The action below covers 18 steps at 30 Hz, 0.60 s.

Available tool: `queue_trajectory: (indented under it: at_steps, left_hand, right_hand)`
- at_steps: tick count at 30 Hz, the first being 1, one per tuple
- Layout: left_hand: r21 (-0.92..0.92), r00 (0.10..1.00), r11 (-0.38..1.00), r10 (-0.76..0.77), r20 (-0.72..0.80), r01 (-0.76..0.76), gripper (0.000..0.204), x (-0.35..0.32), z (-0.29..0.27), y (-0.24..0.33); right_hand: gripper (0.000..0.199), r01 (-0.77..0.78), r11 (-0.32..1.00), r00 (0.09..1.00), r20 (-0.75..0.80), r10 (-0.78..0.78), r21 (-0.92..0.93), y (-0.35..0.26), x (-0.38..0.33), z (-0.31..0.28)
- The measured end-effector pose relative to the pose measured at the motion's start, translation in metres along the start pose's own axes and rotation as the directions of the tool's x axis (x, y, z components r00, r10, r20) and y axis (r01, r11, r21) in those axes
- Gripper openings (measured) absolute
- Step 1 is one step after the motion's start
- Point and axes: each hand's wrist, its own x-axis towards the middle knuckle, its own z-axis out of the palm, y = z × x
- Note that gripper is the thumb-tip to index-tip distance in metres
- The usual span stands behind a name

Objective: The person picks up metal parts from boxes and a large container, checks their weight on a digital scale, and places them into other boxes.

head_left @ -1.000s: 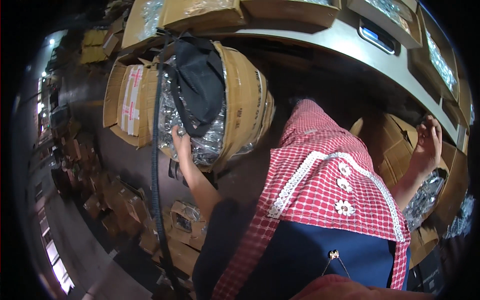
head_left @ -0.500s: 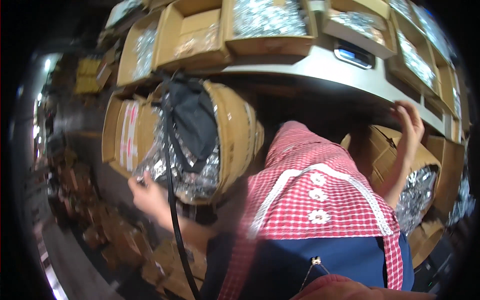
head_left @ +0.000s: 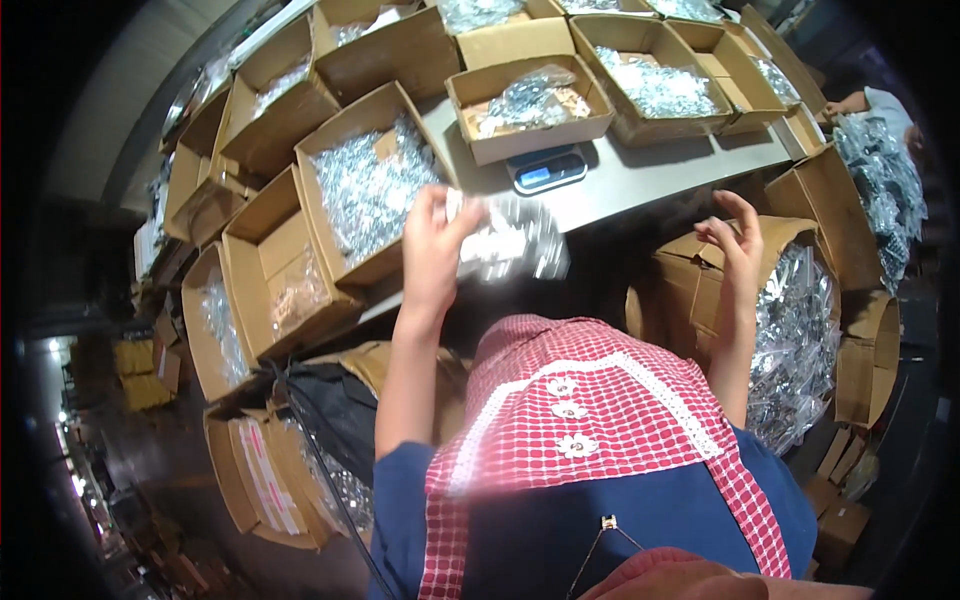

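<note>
– Supporting surface?
– A grey table, running from nine o'clock up to two o'clock.

– Items directly on it?
– Open cardboard boxes of shiny silver packets, set edge to edge along the nine to two o'clock arc. One open box at twelve o'clock holds clear bags. Just below it, toward six o'clock, a small digital scale sits on bare tabletop.

– Front edge?
– Bare grey strip at one o'clock.
</note>
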Motion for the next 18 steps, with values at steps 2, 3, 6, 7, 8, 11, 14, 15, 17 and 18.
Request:
queue_trajectory:
  at_steps: [2, 3, 6, 7, 8, 11, 14, 15, 17, 18]
  left_hand:
    - [-0.147, 0.990, 0.979, 0.143, -0.013, -0.143, 0.021, 0.061, 0.022, -0.009]
    - [-0.200, 0.975, 0.955, 0.218, -0.027, -0.219, 0.023, 0.083, 0.025, -0.013]
    - [-0.118, 0.996, 0.989, 0.092, 0.016, -0.089, 0.032, 0.111, 0.050, -0.028]
    - [-0.105, 0.999, 0.994, 0.026, 0.041, -0.022, 0.033, 0.119, 0.052, -0.046]
    - [-0.083, 0.988, 0.995, -0.042, 0.149, 0.055, 0.033, 0.121, 0.055, -0.061]
    - [0.054, 0.867, 0.940, -0.332, 0.371, 0.336, 0.035, 0.094, 0.078, -0.085]
    - [0.374, 0.753, 0.890, -0.431, 0.497, 0.262, 0.036, 0.073, 0.079, -0.139]
    - [0.457, 0.681, 0.860, -0.475, 0.558, 0.225, 0.035, 0.071, 0.077, -0.140]
    - [0.531, 0.571, 0.840, -0.491, 0.658, 0.110, 0.025, 0.075, 0.072, -0.141]
    - [0.558, 0.573, 0.821, -0.516, 0.637, 0.119, 0.025, 0.077, 0.062, -0.141]
  right_hand:
    - [0.043, 0.039, 0.994, 0.986, -0.157, -0.056, -0.106, -0.004, -0.002, -0.028]
    - [0.047, 0.065, 0.988, 0.972, -0.216, -0.095, -0.142, -0.003, -0.003, -0.038]
    - [0.052, 0.045, 0.969, 0.880, -0.449, -0.154, -0.244, 0.013, -0.022, -0.091]
    - [0.053, 0.045, 0.963, 0.841, -0.510, -0.180, -0.266, 0.021, -0.027, -0.113]
    - [0.052, 0.012, 0.962, 0.803, -0.571, -0.172, -0.272, 0.033, -0.035, -0.142]
    - [0.053, -0.394, 0.570, 0.731, -0.621, -0.282, -0.721, 0.084, -0.069, -0.241]
    - [0.052, -0.712, -0.132, 0.693, -0.721, 0.031, -0.690, 0.129, -0.099, -0.284]
    - [0.051, -0.652, -0.425, 0.622, -0.764, 0.173, -0.627, 0.136, -0.101, -0.275]
    - [0.047, -0.667, -0.437, 0.597, -0.784, 0.170, -0.603, 0.136, -0.099, -0.274]
    - [0.046, -0.650, -0.427, 0.592, -0.771, 0.234, -0.628, 0.125, -0.085, -0.255]
